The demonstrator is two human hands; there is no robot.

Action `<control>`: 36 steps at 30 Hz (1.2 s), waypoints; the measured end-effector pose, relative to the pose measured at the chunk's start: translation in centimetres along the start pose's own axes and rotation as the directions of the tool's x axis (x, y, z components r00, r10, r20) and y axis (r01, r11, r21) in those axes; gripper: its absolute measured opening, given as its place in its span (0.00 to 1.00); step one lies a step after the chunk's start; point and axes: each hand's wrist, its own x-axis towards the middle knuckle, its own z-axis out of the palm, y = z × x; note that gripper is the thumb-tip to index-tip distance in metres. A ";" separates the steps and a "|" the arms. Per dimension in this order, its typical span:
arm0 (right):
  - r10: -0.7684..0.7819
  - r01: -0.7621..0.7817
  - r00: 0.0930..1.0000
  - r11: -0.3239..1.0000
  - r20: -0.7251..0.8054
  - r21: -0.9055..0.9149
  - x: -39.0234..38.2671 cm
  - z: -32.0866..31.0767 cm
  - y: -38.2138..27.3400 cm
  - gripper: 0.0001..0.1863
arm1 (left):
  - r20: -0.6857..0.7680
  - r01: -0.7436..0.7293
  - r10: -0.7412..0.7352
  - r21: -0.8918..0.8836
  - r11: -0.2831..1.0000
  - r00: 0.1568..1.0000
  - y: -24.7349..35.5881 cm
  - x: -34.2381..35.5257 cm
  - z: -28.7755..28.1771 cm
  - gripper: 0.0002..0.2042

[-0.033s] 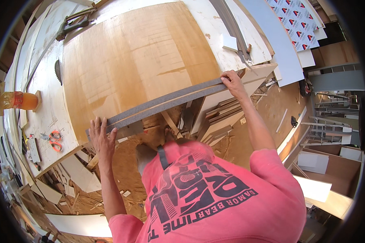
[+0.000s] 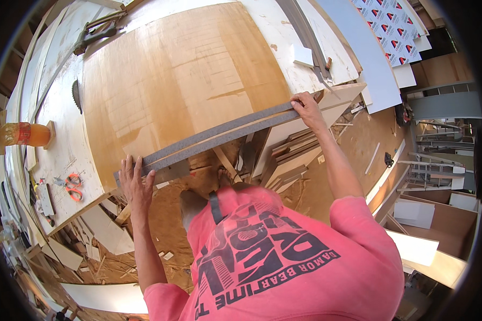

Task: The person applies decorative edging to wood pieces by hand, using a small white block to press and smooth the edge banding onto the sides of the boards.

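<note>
Currently, the left hand rests at the left end of two grey strips, fingers extended and spread, thumb pointing inward. The right hand grips the right end of the strips, fingers curled over it. The strips run parallel along the near edge of a wood-faced panel, a pale wooden line showing between them. The panel lies flat on a white worktable. To its left are orange-handled scissors, a toothed blade and a bottle of orange liquid; a dark-handled tool lies near the far left corner. To its right are a white block and further long grey strips. Wooden offcuts sit below the table edge.
</note>
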 end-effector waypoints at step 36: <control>0.320 -0.390 0.786 0.921 -0.530 -0.022 -2.5 6.9 0.5 0.15 | -0.038 -0.118 0.113 -0.169 0.979 0.993 -1.8 -0.5 2.9 0.26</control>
